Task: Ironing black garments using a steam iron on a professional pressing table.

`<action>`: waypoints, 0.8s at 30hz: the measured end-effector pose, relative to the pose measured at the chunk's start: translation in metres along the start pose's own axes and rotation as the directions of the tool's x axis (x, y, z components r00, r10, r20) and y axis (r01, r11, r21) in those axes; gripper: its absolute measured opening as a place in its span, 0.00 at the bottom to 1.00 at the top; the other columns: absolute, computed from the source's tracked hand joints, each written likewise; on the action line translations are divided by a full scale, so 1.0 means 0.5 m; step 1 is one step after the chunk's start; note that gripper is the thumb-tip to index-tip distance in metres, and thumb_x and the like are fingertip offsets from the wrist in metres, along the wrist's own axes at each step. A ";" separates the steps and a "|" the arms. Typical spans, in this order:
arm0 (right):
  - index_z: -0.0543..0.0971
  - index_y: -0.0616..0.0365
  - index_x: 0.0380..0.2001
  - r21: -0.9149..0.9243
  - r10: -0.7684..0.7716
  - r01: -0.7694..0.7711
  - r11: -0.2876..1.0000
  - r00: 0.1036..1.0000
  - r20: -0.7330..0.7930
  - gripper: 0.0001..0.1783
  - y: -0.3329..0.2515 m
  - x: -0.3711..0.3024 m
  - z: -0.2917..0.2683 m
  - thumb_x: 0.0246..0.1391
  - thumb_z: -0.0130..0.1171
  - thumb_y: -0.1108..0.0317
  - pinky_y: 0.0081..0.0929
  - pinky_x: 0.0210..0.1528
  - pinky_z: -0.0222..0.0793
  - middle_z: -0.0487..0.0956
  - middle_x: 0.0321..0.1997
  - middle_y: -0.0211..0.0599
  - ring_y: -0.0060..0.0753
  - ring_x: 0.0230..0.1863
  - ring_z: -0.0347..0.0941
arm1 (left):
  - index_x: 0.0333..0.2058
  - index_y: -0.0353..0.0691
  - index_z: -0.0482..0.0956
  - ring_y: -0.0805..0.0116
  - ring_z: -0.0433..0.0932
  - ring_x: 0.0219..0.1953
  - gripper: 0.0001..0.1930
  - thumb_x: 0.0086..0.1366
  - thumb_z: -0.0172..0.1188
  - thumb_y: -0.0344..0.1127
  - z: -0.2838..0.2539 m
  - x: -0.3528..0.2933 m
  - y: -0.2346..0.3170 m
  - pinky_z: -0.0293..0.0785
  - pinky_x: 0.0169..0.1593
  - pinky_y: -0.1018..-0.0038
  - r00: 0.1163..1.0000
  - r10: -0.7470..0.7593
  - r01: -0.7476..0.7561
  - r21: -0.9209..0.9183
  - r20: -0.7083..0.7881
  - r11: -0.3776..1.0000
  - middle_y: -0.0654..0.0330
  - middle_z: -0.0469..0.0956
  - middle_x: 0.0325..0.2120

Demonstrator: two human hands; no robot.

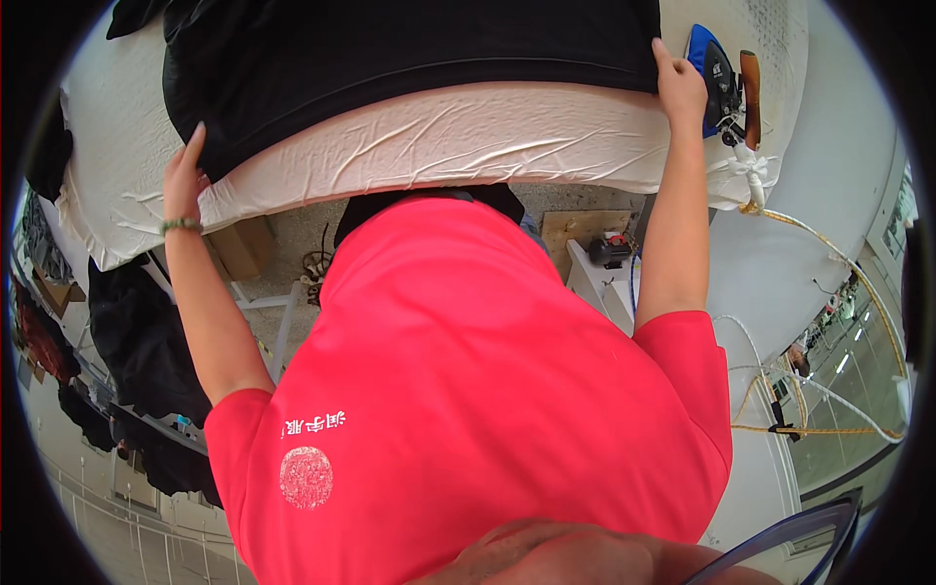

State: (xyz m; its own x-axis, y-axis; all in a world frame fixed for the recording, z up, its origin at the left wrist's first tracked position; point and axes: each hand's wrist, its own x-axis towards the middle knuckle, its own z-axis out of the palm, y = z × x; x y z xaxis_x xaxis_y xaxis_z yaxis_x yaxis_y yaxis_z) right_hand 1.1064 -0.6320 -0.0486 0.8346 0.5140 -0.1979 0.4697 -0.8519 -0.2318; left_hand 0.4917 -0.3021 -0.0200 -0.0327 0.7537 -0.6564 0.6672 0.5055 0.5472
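Note:
A black garment [419,44] lies spread over the cream cloth of the padded table [429,136], its hem running across near the front edge. My left hand [183,177] pinches the garment's near left corner, thumb on top and fingers underneath. At the other end of the hem, my right hand [681,86] grips the near right corner, thumb pointing away from me. Just beyond that hand stands a blue and black steam iron [720,83] with a brown handle. The garment's far part runs out of the picture.
A cord and hose [814,229] run from the iron off to the right. Black garments [146,341] hang at the left below the table. Under the table are a cardboard box [242,246] and a small dark machine [610,251] on a white stand.

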 end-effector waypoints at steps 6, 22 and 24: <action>0.85 0.59 0.31 -0.164 -0.009 -0.019 0.986 0.985 -0.171 0.44 -0.035 0.030 0.054 0.60 0.43 0.25 0.49 0.43 0.73 0.83 0.32 0.55 0.62 0.40 0.80 | 0.26 0.27 0.82 0.40 0.82 0.36 0.45 0.64 0.50 0.75 0.037 0.095 -0.029 0.76 0.39 0.53 0.888 0.372 -0.088 0.695 -0.270 0.714 0.38 0.82 0.26; 0.86 0.62 0.32 -0.167 0.288 -0.366 0.915 0.885 -0.365 0.25 -0.135 -0.024 0.062 0.65 0.52 0.50 0.48 0.41 0.77 0.83 0.34 0.59 0.62 0.38 0.82 | 0.28 0.26 0.85 0.33 0.81 0.39 0.51 0.65 0.37 0.79 0.068 0.082 -0.010 0.75 0.43 0.46 0.838 0.371 0.062 0.746 -0.400 0.663 0.33 0.81 0.29; 0.85 0.62 0.31 -0.207 0.160 -0.271 0.940 0.887 -0.433 0.28 -0.101 -0.015 0.080 0.67 0.47 0.48 0.51 0.39 0.76 0.83 0.33 0.59 0.64 0.37 0.81 | 0.27 0.26 0.85 0.34 0.82 0.38 0.51 0.65 0.37 0.78 0.063 0.090 -0.021 0.75 0.42 0.47 0.836 0.393 0.045 0.762 -0.383 0.646 0.34 0.81 0.29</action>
State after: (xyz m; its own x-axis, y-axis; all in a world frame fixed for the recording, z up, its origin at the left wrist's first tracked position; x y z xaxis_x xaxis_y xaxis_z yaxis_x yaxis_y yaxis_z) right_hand 1.0652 -0.5889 -0.0736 0.9400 0.2763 0.2003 0.2753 -0.9608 0.0331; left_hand 0.5069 -0.2868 -0.0716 -0.0498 0.9896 -0.1348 0.9966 0.0404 -0.0716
